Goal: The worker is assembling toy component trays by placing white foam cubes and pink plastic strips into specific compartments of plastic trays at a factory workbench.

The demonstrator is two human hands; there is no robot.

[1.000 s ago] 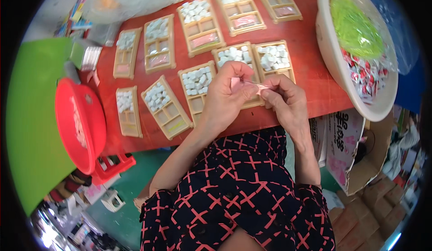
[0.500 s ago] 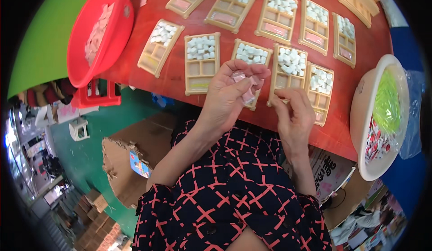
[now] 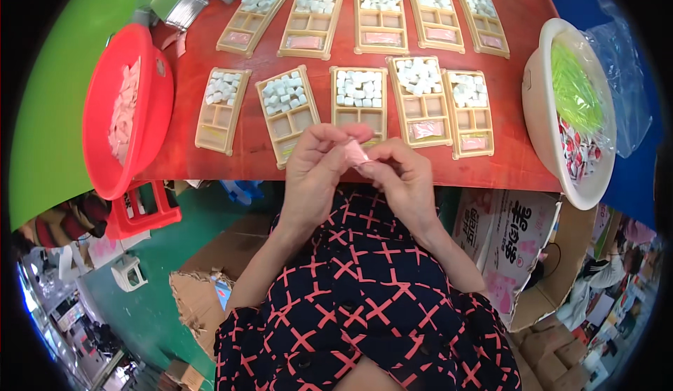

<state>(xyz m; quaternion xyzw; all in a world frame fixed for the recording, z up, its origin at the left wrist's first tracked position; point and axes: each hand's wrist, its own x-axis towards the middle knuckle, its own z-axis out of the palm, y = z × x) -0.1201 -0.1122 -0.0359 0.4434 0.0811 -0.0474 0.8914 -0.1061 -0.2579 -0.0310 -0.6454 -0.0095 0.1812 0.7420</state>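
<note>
Both my hands meet just above the table's near edge, in front of the middle tray [image 3: 345, 116]. Small pink packets [image 3: 356, 152] are held in the fingers of my left hand [image 3: 312, 173], and how many is hidden. My right hand [image 3: 409, 180] pinches the edge of a pink packet at the left fingertips. The middle tray has white cubes [image 3: 359, 88] at its far end; my hands partly cover its near end. To its right, two near-row trays [image 3: 434, 105] each have a pink packet [image 3: 425, 130] in the front compartment. The two left-hand trays [image 3: 280, 124] show yellow-green there.
A far row of similar trays [image 3: 370, 21] holds white cubes and pink packets. At left stands a red basin [image 3: 160, 110] of pink packets [image 3: 125, 114]. At right, a white basin [image 3: 536, 103] holds green packets [image 3: 575, 86] and red-and-white wrapped pieces [image 3: 575, 152]. Cardboard boxes [image 3: 505, 244] sit below.
My right hand has moved left from the tray with the pink packet to meet my left hand at the packets. The view has shifted.
</note>
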